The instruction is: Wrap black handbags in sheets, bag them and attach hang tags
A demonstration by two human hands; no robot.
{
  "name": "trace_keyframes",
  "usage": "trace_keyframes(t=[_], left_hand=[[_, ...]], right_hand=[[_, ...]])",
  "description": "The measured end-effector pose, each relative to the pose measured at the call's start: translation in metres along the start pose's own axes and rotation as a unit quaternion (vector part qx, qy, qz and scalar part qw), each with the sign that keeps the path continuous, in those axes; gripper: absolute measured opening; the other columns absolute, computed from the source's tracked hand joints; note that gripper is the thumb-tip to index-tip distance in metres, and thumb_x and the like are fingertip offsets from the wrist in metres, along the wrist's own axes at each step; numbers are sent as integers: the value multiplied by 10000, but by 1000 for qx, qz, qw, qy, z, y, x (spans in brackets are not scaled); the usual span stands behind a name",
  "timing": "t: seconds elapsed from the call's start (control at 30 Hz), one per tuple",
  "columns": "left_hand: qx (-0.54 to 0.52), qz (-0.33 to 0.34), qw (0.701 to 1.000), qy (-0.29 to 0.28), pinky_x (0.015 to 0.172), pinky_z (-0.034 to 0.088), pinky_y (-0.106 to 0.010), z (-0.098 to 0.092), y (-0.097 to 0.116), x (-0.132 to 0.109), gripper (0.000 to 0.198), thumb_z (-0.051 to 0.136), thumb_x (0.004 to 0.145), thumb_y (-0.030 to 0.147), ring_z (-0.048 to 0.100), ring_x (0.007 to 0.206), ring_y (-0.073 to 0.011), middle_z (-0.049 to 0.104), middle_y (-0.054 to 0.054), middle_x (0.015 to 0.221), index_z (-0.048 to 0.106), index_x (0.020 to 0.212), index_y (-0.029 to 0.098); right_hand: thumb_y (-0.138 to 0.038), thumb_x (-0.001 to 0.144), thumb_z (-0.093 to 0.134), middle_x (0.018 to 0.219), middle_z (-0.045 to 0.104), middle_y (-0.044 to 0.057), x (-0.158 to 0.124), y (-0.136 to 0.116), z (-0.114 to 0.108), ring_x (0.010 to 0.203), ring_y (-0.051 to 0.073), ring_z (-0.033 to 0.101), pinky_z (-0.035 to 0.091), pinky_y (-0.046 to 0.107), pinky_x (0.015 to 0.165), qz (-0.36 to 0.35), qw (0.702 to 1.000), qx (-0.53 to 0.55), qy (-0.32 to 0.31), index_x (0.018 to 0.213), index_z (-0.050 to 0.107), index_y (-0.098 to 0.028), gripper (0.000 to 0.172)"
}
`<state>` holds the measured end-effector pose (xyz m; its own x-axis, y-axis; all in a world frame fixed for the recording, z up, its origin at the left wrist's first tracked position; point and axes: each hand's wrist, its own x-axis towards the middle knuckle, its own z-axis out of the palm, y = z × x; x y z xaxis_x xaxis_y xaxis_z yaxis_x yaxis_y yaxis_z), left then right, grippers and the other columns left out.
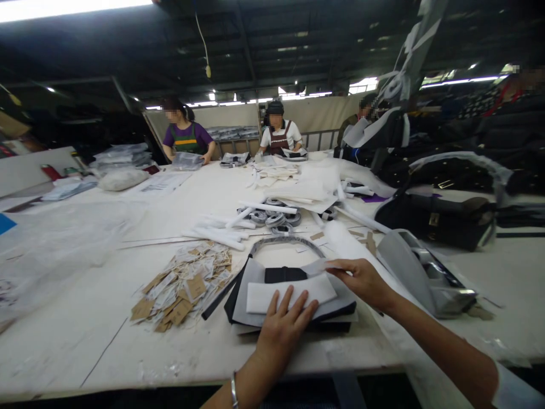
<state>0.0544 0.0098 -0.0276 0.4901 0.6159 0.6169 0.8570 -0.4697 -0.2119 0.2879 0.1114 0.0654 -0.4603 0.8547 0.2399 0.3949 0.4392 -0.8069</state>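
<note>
In front of me a black handbag (233, 304) lies flat on the white table, its wrapped handle (286, 241) arching away from me. A grey-white sheet (240, 301) covers much of its face, and a white foam piece (266, 292) rests on top. My left hand (284, 326) is spread flat, its fingertips pressing on the foam piece. At the bag's upper right, my right hand (361, 281) pinches the edge of a thin white sheet (313, 267) between thumb and fingers. Part of the bag's dark surface shows above the foam.
A heap of tags with strings (187, 289) lies to the left. Beyond the bag are white foam tubes (217, 233) and wrapped grey coils (276, 217). Another black handbag (438, 221) and a grey-covered bag (415, 272) stand at right. Co-workers (187, 136) sit across the table.
</note>
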Motion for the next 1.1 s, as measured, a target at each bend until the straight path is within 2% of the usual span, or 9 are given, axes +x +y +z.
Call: trace_keyframes(t=[0.07, 0.2, 0.3, 0.43, 0.7, 0.87, 1.0, 1.1], left_hand=[[-11, 0, 1000, -7, 1090, 414, -442, -1, 0, 1, 388, 375, 1054, 324, 509, 1325, -243, 479, 96, 1503, 499, 1419, 371], [-25, 1, 999, -23, 1099, 410, -466, 0, -1, -2, 398, 386, 1050, 304, 486, 1349, -251, 484, 77, 1502, 483, 1434, 352], [-30, 5, 999, -37, 1108, 405, -483, 2, -2, -5, 411, 409, 1042, 307, 444, 1387, -254, 459, 55, 1524, 462, 1449, 341], [-43, 7, 997, -60, 1128, 389, -486, 1, -4, -8, 443, 382, 1048, 273, 384, 1427, -246, 436, 56, 1540, 401, 1488, 322], [-48, -2, 993, -111, 1129, 380, -516, -13, -1, 1, 540, 415, 1036, 276, 399, 1415, -259, 443, 32, 1538, 249, 1540, 379], [-15, 18, 991, -134, 1087, 394, -564, -19, 3, 10, 617, 490, 1006, 277, 421, 1395, -316, 286, -81, 1618, 221, 1555, 365], [11, 73, 988, -133, 1016, 449, -559, -19, -2, 13, 580, 501, 1002, 313, 479, 1331, -343, 185, -21, 1651, 281, 1532, 401], [14, 102, 989, -108, 1015, 454, -517, -16, -6, 11, 498, 467, 1016, 364, 494, 1312, -322, 196, 30, 1649, 362, 1501, 398]], right_hand=[[-267, 941, 551, 1084, 766, 24, -24, 4, 5, 1018, 226, 723, 564, 362, 963, -54, 996, -66, -16, 1075, 769, -255, 256], [-81, 915, 460, 1244, 704, 28, -63, 15, 21, 1186, 192, 643, 518, 352, 1046, -161, 973, -165, -15, 1221, 695, -250, 422], [-44, 905, 459, 1342, 645, 37, -81, 23, 35, 1319, 193, 533, 457, 383, 1115, -229, 949, -215, 14, 1315, 631, -250, 489], [-27, 907, 439, 1372, 622, 47, -92, 30, 45, 1374, 207, 470, 425, 419, 1141, -283, 924, -251, 52, 1401, 556, -240, 550], [-26, 899, 444, 1354, 635, 27, -96, 31, 46, 1343, 214, 507, 466, 422, 1112, -284, 916, -279, 50, 1430, 523, -269, 590], [-37, 903, 443, 1325, 655, 22, -97, 36, 50, 1284, 215, 567, 522, 419, 1054, -281, 918, -274, 55, 1453, 491, -296, 610], [-50, 874, 474, 1311, 663, 38, -100, 34, 47, 1261, 232, 587, 529, 428, 1040, -277, 923, -263, 46, 1436, 517, -273, 607], [-201, 880, 614, 1292, 675, 67, -98, 23, 30, 1242, 265, 602, 527, 423, 1041, -235, 947, -216, -20, 1349, 607, -236, 471]])
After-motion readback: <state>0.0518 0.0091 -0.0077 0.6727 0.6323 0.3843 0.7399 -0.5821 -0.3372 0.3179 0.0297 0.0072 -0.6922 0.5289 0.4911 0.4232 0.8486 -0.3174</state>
